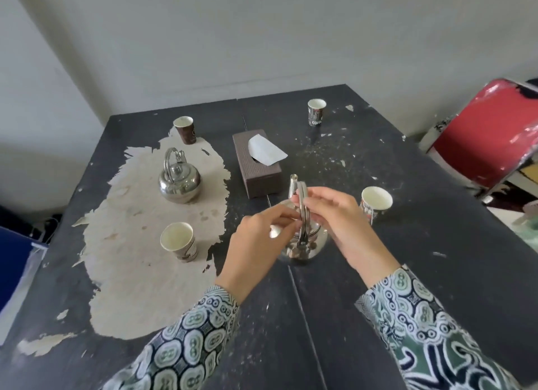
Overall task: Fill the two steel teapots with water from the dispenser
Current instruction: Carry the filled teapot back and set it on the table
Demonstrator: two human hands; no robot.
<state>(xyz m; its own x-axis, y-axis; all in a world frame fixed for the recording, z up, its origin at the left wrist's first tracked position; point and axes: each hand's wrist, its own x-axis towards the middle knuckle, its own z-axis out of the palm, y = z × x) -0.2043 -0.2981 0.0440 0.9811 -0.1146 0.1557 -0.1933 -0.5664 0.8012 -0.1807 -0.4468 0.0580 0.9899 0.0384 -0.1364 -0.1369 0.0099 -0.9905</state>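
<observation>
Two steel teapots stand on a worn black table point(407, 273). The far one point(179, 182) sits at the left with its lid on and its handle upright. The near teapot point(304, 245) is in the middle, partly hidden by my hands. My right hand point(337, 217) pinches the top of its upright handle. My left hand point(256, 241) is at the lid, fingers closed on what looks like the lid's knob; the grip itself is partly hidden. No water dispenser is in view.
Several paper cups stand around: back left point(185, 129), back right point(316, 112), front left point(179, 241), and right of the near teapot point(375, 203). A brown tissue box point(259, 168) lies behind the teapot. A red chair point(489, 133) is at the right, a blue object point(14, 258) at the left edge.
</observation>
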